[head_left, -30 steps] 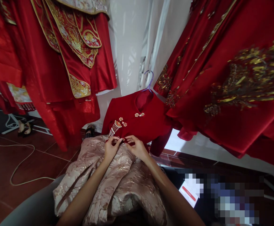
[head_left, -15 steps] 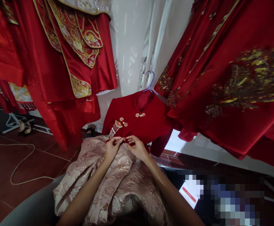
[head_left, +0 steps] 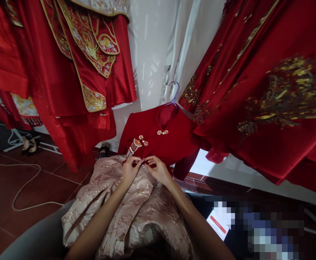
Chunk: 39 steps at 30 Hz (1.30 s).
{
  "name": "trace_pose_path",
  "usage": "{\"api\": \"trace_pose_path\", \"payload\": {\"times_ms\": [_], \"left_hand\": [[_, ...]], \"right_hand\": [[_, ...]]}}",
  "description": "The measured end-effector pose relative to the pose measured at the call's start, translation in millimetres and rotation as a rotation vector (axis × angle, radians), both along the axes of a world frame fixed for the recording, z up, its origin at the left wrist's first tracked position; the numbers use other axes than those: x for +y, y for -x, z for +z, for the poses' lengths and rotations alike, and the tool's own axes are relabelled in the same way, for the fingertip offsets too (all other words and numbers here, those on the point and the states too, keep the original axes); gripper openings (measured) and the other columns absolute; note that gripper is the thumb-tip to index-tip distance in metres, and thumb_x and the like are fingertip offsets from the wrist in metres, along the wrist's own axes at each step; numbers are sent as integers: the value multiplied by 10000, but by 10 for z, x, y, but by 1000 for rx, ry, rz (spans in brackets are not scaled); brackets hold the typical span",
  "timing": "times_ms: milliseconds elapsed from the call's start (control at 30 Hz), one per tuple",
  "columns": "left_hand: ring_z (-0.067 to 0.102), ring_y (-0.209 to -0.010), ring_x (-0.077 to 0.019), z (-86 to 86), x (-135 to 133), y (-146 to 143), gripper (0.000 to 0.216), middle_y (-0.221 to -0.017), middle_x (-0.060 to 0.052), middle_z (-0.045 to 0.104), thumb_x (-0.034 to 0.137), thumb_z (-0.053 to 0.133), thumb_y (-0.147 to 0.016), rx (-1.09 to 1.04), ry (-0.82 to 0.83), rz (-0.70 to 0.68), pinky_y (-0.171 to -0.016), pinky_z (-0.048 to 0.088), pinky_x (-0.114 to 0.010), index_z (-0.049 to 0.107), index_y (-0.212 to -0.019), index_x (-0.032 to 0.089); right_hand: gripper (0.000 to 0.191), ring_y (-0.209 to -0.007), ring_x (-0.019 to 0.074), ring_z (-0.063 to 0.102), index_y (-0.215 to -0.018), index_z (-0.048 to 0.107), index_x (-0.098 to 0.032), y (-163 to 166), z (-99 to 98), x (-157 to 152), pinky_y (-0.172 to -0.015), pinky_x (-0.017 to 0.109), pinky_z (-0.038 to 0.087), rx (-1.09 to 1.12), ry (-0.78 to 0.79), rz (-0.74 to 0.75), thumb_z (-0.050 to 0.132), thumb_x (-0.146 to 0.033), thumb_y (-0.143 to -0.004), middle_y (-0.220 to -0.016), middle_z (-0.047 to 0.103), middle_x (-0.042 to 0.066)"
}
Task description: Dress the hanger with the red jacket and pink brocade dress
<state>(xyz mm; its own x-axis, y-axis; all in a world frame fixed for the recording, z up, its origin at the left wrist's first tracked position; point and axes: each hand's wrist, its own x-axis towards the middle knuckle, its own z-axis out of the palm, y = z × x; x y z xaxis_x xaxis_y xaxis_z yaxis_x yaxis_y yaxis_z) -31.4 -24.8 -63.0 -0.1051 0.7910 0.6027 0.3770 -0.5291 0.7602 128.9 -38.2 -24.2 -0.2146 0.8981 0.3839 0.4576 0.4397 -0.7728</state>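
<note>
A red jacket [head_left: 149, 122] on a purple hanger [head_left: 175, 94] lies in front of me, its lower part meeting a pinkish brocade skirt [head_left: 114, 216] spread over my lap. Flower-shaped beaded clasps [head_left: 162, 132] close the collar. Down the jacket's front hangs a tasselled ornament [head_left: 135, 145]. Lower down, my left hand [head_left: 131, 169] and my right hand [head_left: 158, 168] meet with fingertips pinched at a small beaded button [head_left: 145, 160] on the jacket's edge. Fingers mostly cover this button. The right hand's thumb and fingers curve in from the other side.
Red gold-embroidered garments hang at left [head_left: 93, 65] and right [head_left: 272, 108]. Behind them is a white curtain [head_left: 149, 54]. Shoes [head_left: 29, 145] and a pale cable [head_left: 25, 187] are on the tiled floor. A lit phone screen [head_left: 218, 224] shows at lower right.
My left fingertips have shifted slightly right, closer to the right fingertips, covering more of the beaded button. Both hands stay at the same spot on the jacket.
</note>
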Motion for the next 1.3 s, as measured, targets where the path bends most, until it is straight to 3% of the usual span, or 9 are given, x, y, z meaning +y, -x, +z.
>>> {"api": "trace_pose_path", "payload": {"times_ms": [200,367,533,600,667,767,900,1100,1300], "left_hand": [[624,-782,-158,15,-16,0,152,-824,-39,666,344,587,-803,69,-43,19,-739,485,-292,639,-828,203],[625,-736,-143,28,-7,-56,163,-801,-36,670,340,609,-775,-83,62,-20,-714,485,-272,635,-823,186],[609,-633,-128,199,-45,-139,227,-693,-22,662,329,720,-636,-340,350,-359,-635,475,-240,636,-727,140],[610,-644,-126,315,-45,-169,252,-693,-22,666,344,742,-613,-319,424,-538,-653,472,-235,647,-712,132],[609,-638,-124,432,6,-201,287,-666,-21,657,394,738,-621,-314,463,-599,-661,475,-236,642,-673,129],[593,-562,-113,578,182,-251,379,-621,-21,631,503,681,-663,-481,512,-501,-623,496,-258,611,-672,130],[631,-639,-123,714,405,-299,387,-769,-44,661,476,690,-672,-695,438,-427,-705,535,-308,632,-836,130],[636,-765,-126,815,414,-338,306,-920,-79,684,335,726,-660,-852,474,-435,-850,504,-344,669,-878,127],[619,-734,-101,870,408,-378,154,-828,-43,684,272,687,-681,-926,547,-336,-802,496,-285,647,-753,142]], "right_hand": [[252,-824,146,599,-1004,577,-186,1,1,1,-673,267,517,2,-2,4,577,-232,-756,-956,632,54],[252,-837,150,591,-1003,572,-191,-2,-20,9,-671,263,508,-2,6,10,569,-240,-756,-969,620,60],[416,-725,132,558,-1064,496,-183,-21,-12,2,-652,258,478,4,-76,-78,611,-196,-664,-927,569,48],[354,-688,128,537,-983,497,-191,-49,45,-14,-643,249,454,-26,-126,-110,599,-186,-644,-870,556,27],[218,-640,124,516,-860,491,-208,-94,138,-34,-608,231,419,-61,-139,-126,572,-201,-658,-763,545,-8],[129,-534,108,449,-726,435,-219,-176,294,-61,-542,211,358,-58,-123,-194,554,-254,-689,-588,469,-55],[251,-500,91,372,-627,358,-212,-245,416,-82,-519,202,316,-28,-151,-245,556,-333,-722,-525,387,-65],[279,-498,87,333,-600,344,-209,-237,389,-68,-507,197,296,-21,-163,-246,546,-357,-724,-502,350,-66],[244,-503,89,348,-604,364,-207,-244,375,-57,-514,194,304,-31,-154,-225,546,-329,-710,-512,368,-63]]}}
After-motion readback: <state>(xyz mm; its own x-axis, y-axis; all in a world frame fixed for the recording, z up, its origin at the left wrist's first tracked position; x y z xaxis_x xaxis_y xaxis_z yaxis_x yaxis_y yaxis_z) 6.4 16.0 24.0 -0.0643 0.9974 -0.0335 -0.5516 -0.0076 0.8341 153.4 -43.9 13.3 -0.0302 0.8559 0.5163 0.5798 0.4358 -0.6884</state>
